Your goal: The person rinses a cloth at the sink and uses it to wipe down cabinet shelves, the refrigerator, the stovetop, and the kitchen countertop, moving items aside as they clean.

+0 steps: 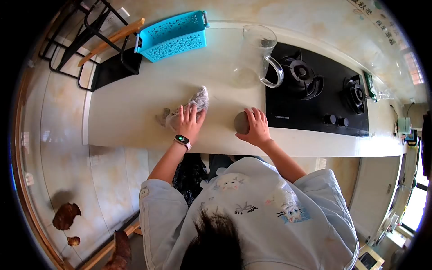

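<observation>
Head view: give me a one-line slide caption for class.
Left hand on a cloth, right hand on a round grey object.

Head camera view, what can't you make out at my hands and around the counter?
All in the head view:
- Part of the crumpled cloth: hidden under your left hand.
- Right side of the grey round object: covered by your right hand.
- Wristband readout: too small.
- Rest of the black bag: hidden by the counter and your clothes.

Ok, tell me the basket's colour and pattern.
The basket is bright turquoise, with an openwork, lace-like pattern; the head view shows it best.
</observation>
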